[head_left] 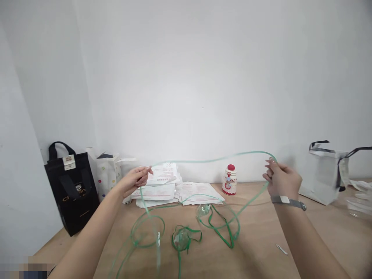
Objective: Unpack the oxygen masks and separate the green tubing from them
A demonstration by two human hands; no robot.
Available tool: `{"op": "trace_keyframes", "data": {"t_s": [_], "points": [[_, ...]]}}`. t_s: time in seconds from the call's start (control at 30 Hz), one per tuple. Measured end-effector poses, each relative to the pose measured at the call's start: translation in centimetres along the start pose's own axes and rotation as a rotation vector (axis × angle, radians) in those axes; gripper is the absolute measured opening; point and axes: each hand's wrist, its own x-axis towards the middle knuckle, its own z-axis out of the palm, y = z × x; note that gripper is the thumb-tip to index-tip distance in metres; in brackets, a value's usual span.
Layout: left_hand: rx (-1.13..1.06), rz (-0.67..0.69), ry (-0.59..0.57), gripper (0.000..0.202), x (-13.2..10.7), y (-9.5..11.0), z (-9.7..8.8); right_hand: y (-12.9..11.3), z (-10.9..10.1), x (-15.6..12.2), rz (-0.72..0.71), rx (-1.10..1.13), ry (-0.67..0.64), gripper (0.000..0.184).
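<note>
A green plastic tube (209, 159) is stretched in the air between my two hands, bowing slightly upward. Its left part is pinched in my left hand (138, 179), and from there it hangs to loose coils (148, 232) over the table. My right hand (280, 176), wearing a grey wristband, grips the other part, which runs down toward the table. Below lie two clear green face masks: one mask (182, 239) in the middle, and another mask (203, 210) behind it with a green strap (219, 236).
White printed packets (162, 190) are piled at the back. Beside them stands a white bottle with a red lid (229, 181). A black bag (72, 190) and dotted bag (107, 174) stand left, a white bag (322, 174) right. A small white strip (281, 249) lies front right.
</note>
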Motion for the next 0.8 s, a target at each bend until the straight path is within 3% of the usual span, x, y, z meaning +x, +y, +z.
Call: {"op": "trace_keyframes", "data": {"t_s": [0.1, 0.13, 0.2, 0.27, 0.33, 0.37, 0.43, 0.47, 0.57, 0.63, 0.7, 0.8], "points": [[-0.214, 0.197, 0.121, 0.025, 0.8, 0.8, 2.4, -0.7, 1.3, -4.2, 0.114, 0.027, -0.344, 0.033], [-0.268, 0.243, 0.14, 0.026, 1.0, 1.2, 3.7, -0.9, 2.1, -6.2, 0.173, 0.006, -0.581, 0.039], [-0.333, 0.289, 0.143, 0.025, 1.2, 1.7, 6.4, -1.2, 3.9, -10.0, 0.26, -0.058, -0.912, 0.051], [-0.347, 0.301, 0.123, 0.023, 1.2, 2.0, 9.1, -1.0, 5.8, -12.9, 0.338, -0.091, -1.149, 0.061], [-0.321, 0.306, 0.109, 0.02, 1.2, 1.9, 11.1, -0.6, 7.5, -14.2, 0.426, -0.13, -1.357, 0.05], [-0.295, 0.313, 0.11, 0.018, 1.3, 1.6, 11.7, -0.3, 8.2, -14.2, 0.468, -0.137, -1.402, 0.04], [-0.216, 0.313, 0.116, 0.017, 1.2, 0.5, 12.3, 0.1, 9.4, -13.2, 0.528, -0.108, -1.362, 0.041], [-0.173, 0.301, 0.121, 0.028, 1.1, -0.2, 12.3, 0.0, 9.8, -12.4, 0.536, -0.05, -1.279, 0.047], [-0.053, 0.183, 0.097, 0.086, 0.3, -3.2, 11.7, -1.3, 10.5, -9.8, 0.474, 0.213, -1.025, 0.053], [0.144, 0.001, -0.069, 0.102, -0.5, -5.2, 11.7, -2.8, 10.7, -8.8, 0.42, 0.385, -0.897, 0.055], [0.332, -0.109, -0.277, 0.092, -1.3, -7.0, 12.1, -4.3, 10.8, -8.6, 0.434, 0.519, -0.828, 0.055], [0.412, -0.148, -0.362, 0.036, -1.4, -8.9, 12.8, -6.2, 10.3, -8.6, 0.509, 0.708, -0.809, 0.054]]}}
